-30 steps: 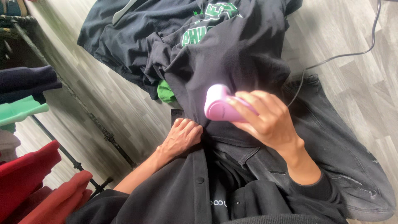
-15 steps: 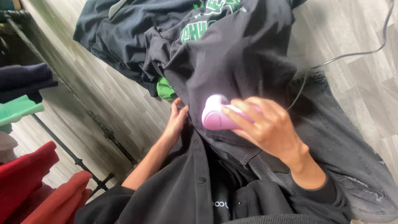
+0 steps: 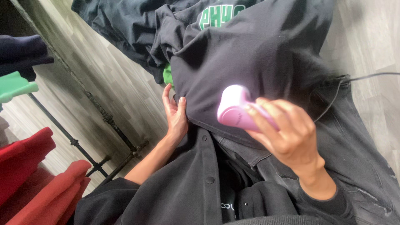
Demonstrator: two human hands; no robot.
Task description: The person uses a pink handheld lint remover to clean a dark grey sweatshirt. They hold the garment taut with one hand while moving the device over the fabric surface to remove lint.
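On lap: right hand (image 3: 287,133) grips pink shaver (image 3: 237,109) | left hand (image 3: 176,114) flat on black sweatshirt (image 3: 258,58)

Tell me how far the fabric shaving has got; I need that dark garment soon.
Done: nothing can be confirmed; pilling is too fine to judge here. In hand: the right hand presses the pink fabric shaver on the dark sweatshirt, while the left hand holds its edge taut. Left: the crumpled upper part with green lettering lies untouched.
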